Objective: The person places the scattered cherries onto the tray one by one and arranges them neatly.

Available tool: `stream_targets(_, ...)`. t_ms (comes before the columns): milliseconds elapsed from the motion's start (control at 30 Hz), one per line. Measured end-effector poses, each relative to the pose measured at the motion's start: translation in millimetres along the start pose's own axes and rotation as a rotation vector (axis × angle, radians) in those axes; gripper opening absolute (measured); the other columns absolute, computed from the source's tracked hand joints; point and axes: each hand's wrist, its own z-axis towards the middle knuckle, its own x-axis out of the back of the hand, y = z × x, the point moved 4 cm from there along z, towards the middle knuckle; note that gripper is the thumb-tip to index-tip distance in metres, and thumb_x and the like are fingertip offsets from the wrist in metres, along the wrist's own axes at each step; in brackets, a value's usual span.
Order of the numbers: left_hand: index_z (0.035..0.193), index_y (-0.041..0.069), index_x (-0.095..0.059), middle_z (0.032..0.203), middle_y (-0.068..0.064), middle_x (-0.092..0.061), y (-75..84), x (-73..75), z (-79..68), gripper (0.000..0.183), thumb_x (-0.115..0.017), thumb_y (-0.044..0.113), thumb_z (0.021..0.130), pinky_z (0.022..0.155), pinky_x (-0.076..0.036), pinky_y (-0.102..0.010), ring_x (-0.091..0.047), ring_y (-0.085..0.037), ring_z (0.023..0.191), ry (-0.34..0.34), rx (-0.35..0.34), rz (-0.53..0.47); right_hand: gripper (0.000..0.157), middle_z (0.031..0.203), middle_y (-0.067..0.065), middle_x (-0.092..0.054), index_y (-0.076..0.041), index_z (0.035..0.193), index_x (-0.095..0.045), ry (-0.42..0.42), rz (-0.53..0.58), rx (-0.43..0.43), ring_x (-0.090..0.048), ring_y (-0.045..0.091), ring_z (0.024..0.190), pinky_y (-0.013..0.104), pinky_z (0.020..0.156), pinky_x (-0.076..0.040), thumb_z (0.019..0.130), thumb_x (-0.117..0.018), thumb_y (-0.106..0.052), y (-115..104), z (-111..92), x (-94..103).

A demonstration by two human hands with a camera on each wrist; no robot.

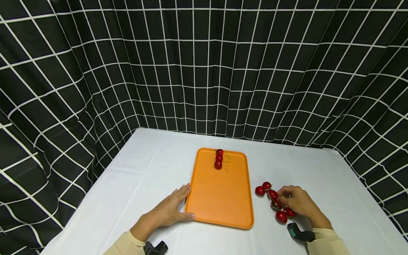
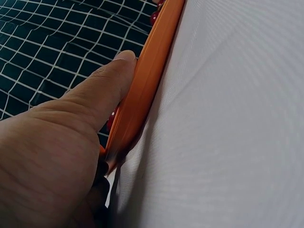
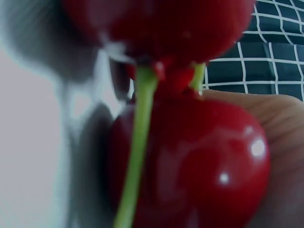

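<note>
An orange tray (image 1: 220, 198) lies on the white cloth. My left hand (image 1: 169, 210) rests at its near left corner, fingers along the left edge and thumb on the near rim; the left wrist view shows the thumb against the tray rim (image 2: 147, 71). At the tray's far end, glossy red cherries (image 1: 218, 165) with stems stand in a short row. Right of the tray, my right hand (image 1: 298, 202) has curled fingers and thumb at a dark red cherry (image 1: 275, 204) in a loose group. Close cherries (image 3: 190, 161) hide the fingertips in the right wrist view.
Other cherries (image 1: 260, 191) of the loose group lie between the tray and my right hand, and one cherry (image 1: 281, 217) lies nearer me. A black curtain with a white grid (image 1: 216, 71) encloses the table's (image 1: 153, 159) back and sides.
</note>
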Motion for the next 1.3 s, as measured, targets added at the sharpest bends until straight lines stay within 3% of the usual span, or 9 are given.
stream_targets(300, 0.15, 0.002, -0.031, 0.158, -0.006, -0.02, 0.2, -0.3, -0.2, 0.104, -0.071, 0.062, 0.075, 0.115, -0.013, -0.046, -0.016, -0.028, 0.143, 0.009, -0.02, -0.004, 0.004, 0.079, -0.001, -0.057, -0.009, 0.082, -0.068, 0.043, -0.017, 0.014, -0.05, 0.017, 0.07, 0.033, 0.06, -0.042, 0.085, -0.071, -0.008, -2, -2, -3.3)
stream_targets(500, 0.151, 0.004, -0.03, 0.158, -0.005, -0.02, -1.1, -3.2, -0.6, 0.104, -0.069, 0.064, 0.076, 0.115, -0.013, -0.046, -0.015, -0.028, 0.143, 0.004, -0.018, -0.013, 0.002, 0.077, 0.0, -0.062, -0.006, 0.086, -0.068, 0.058, 0.013, -0.023, -0.052, 0.018, 0.072, 0.033, 0.061, -0.043, 0.087, -0.069, -0.008, -2, -4, 4.0)
stream_targets(767, 0.151, 0.003, -0.029, 0.158, -0.007, -0.018, -1.4, 1.0, -2.0, 0.103, -0.07, 0.062, 0.077, 0.115, -0.014, -0.048, -0.014, -0.029, 0.143, -0.003, -0.011, -0.003, 0.01, 0.083, 0.004, -0.066, -0.003, 0.091, -0.071, 0.19, 0.031, -0.011, -0.054, 0.02, 0.076, 0.03, 0.06, -0.044, 0.092, -0.067, -0.012, -4, -6, 27.9)
stream_targets(1000, 0.152, 0.005, -0.028, 0.158, -0.006, -0.017, -3.1, 2.7, -0.9, 0.104, -0.07, 0.063, 0.076, 0.114, -0.015, -0.049, -0.013, -0.03, 0.143, 0.005, -0.001, -0.009, 0.017, 0.08, 0.005, -0.065, -0.001, 0.092, -0.071, 0.253, 0.036, 0.034, -0.052, 0.021, 0.074, 0.028, 0.054, -0.044, 0.092, -0.066, -0.017, -30, 7, 48.8)
stream_targets(1300, 0.151, 0.004, -0.028, 0.158, -0.006, -0.018, -2.0, 2.0, -1.3, 0.103, -0.07, 0.061, 0.077, 0.115, -0.012, -0.047, -0.013, -0.028, 0.143, -0.003, -0.018, -0.013, 0.014, 0.077, 0.004, -0.064, -0.002, 0.091, -0.072, 0.267, 0.044, 0.09, -0.049, 0.023, 0.073, 0.029, 0.051, -0.043, 0.091, -0.066, -0.014, -69, 25, 53.4)
